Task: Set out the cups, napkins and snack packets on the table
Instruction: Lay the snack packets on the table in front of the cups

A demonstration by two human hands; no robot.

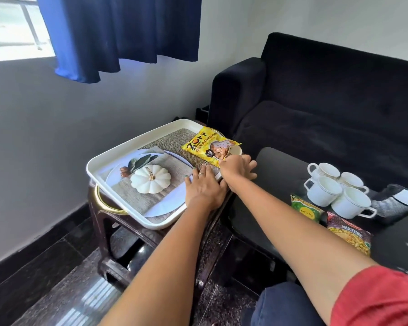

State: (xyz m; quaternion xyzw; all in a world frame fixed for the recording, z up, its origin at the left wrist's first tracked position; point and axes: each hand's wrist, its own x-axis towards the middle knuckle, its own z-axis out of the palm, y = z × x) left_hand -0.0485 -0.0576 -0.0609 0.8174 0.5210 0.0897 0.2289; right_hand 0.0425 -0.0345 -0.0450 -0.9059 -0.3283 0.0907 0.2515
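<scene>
A yellow snack packet (207,144) lies tilted at the far right corner of a white tray (137,142), which has a pumpkin picture printed on its bottom. My right hand (237,170) is at the packet's near corner and pinches it between thumb and forefinger, the other fingers spread. My left hand (204,187) rests flat on the tray's right side, fingers apart and holding nothing. On the dark table (280,165) to the right stand several white cups (325,191), with a green packet (305,208), a red mixture packet (349,234) and folded grey-and-white napkins (396,201) beside them.
The tray sits on a dark brown stool (104,222) against the wall. A black sofa (316,102) stands behind the table. A blue curtain (118,31) hangs over the window at top left. The floor is polished dark stone.
</scene>
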